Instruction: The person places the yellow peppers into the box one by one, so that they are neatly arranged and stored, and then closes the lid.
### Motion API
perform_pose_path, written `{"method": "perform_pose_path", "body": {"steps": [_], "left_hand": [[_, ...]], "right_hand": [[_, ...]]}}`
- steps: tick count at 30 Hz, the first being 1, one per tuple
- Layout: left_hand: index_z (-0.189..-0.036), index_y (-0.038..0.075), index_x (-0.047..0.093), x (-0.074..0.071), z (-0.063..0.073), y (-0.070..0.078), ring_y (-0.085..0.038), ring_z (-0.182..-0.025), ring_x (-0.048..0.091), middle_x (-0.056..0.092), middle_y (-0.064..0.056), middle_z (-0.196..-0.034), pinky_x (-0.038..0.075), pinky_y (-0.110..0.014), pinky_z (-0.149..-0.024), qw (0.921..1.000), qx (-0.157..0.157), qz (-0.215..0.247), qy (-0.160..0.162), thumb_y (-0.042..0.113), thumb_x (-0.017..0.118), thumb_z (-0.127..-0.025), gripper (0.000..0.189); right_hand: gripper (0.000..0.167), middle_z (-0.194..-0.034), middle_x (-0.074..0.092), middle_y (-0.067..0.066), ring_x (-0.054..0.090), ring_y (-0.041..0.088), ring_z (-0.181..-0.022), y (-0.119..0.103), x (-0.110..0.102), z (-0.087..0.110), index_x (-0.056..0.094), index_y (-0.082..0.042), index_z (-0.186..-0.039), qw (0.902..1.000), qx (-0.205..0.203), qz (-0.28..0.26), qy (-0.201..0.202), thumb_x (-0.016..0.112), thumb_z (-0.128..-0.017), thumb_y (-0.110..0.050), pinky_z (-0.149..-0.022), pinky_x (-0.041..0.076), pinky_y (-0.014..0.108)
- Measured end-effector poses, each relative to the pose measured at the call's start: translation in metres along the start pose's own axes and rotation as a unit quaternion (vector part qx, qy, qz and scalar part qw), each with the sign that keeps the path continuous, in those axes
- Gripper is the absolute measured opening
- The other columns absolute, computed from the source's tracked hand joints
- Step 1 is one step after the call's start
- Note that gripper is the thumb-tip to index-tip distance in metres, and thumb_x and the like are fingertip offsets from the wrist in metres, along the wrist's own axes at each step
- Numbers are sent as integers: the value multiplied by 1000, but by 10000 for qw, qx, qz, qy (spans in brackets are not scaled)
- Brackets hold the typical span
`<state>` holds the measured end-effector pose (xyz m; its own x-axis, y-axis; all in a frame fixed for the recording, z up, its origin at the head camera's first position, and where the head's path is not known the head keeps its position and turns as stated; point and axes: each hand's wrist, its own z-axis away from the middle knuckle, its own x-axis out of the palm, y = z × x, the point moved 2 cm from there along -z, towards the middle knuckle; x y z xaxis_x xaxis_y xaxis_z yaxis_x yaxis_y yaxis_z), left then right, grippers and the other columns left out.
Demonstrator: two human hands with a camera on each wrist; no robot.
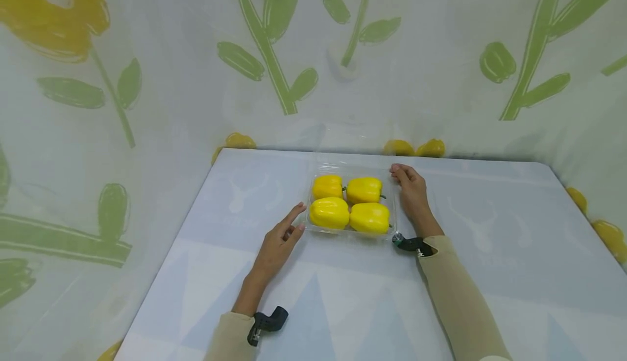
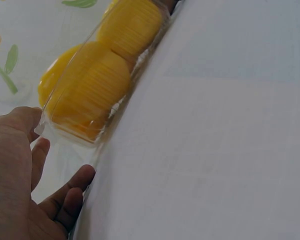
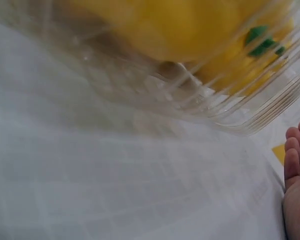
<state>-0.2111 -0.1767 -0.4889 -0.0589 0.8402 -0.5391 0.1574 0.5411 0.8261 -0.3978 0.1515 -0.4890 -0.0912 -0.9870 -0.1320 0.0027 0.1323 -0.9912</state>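
Note:
Several yellow bell peppers [image 1: 370, 218] with green stems lie in a clear plastic box [image 1: 352, 234] on the table. Its transparent lid [image 1: 355, 142] seems to stand raised at the back, though it is faint. At the box's left side is the left hand [image 1: 276, 249]; in the left wrist view its thumb [image 2: 20, 121] is at the box's rim and the other fingers are loosely bent. The right hand [image 1: 413, 189] is by the back right corner. Its fingers [image 3: 292, 160] look slightly bent in the right wrist view, where the thumb is not seen.
The pale patterned table [image 1: 235, 187] extends around the box on all sides. Behind it hangs a white backdrop [image 1: 186, 50] printed with green leaves and yellow flowers. Each wrist wears a small black camera mount [image 1: 268, 322].

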Motion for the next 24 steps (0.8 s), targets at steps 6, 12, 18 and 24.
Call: {"method": "perform_pose_path", "body": {"steps": [6, 12, 18, 24], "left_hand": [[-152, 38, 43, 0, 1, 0, -14, -79, 53, 48, 18, -147, 47, -30, -68, 10000, -35, -16, -17, 48, 49, -104, 49], [-152, 41, 42, 0, 1, -2, -14, -81, 54, 43, 25, -148, 47, -30, -69, 9999, -134, -3, -101, 51, 48, -104, 50], [-152, 37, 42, 0, 1, 0, -14, -81, 54, 41, 25, -150, 47, -30, -70, 9999, -75, 37, -70, 50, 48, -104, 50], [-152, 37, 43, -1, 1, 1, -14, -79, 53, 46, 21, -148, 47, -30, -68, 10000, -16, 23, 4, 49, 48, -104, 49]], "right_hand": [[61, -125, 61, 4, 52, 19, -111, 2, -1, 1, 60, -12, -133, 9983, 45, 582, 58, 57, -95, -60, -104, 41, 36], [53, -129, 58, 3, 50, 20, -115, 1, -3, 6, 59, -15, -133, 9971, -88, 753, 113, 60, -96, -54, -105, 40, 37], [44, -125, 59, 1, 51, 15, -114, -2, -5, 6, 62, -16, -128, 9985, -402, 367, 108, 66, -96, -46, -106, 39, 34], [40, -118, 63, 2, 53, 16, -108, -3, -7, 6, 67, -14, -120, 9970, -749, 19, 212, 71, -92, -42, -99, 42, 26]]}}
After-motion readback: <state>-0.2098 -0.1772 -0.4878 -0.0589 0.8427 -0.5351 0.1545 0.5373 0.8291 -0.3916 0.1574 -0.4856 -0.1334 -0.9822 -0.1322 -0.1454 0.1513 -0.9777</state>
